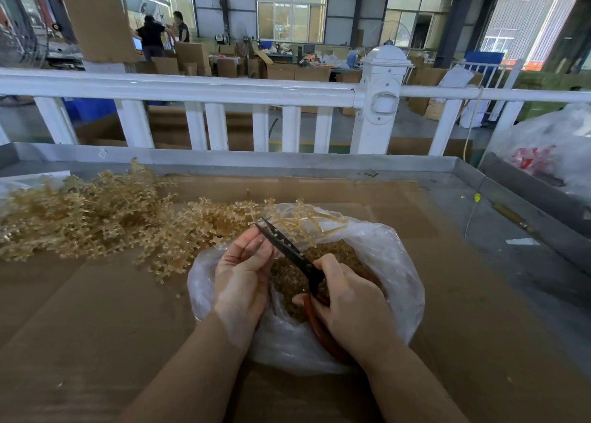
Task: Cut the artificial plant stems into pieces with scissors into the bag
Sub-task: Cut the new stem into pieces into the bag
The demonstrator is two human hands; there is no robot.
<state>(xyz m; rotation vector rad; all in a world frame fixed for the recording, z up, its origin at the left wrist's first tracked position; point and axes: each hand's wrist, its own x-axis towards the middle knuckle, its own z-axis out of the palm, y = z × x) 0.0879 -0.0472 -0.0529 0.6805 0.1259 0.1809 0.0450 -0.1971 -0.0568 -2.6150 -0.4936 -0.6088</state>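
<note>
Gripping one pair of scissors [289, 250] by its red handles, the right hand [351, 307] aims the parted black blades toward the upper left, over one clear plastic bag [396, 278] at lower centre. The left hand [243, 272] fingers pinch a pale golden stem [300, 219]. More stems [96, 218] lie heaped at left on the bench [96, 310].

Cardboard-covered table [96, 310] carries stems [80, 221] and bag [396, 262].

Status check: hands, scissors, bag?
Right hand grips scissors, blades open over bag. Left hand pinches a stem piece. Uncut stems piled left; nothing obstructing.
</note>
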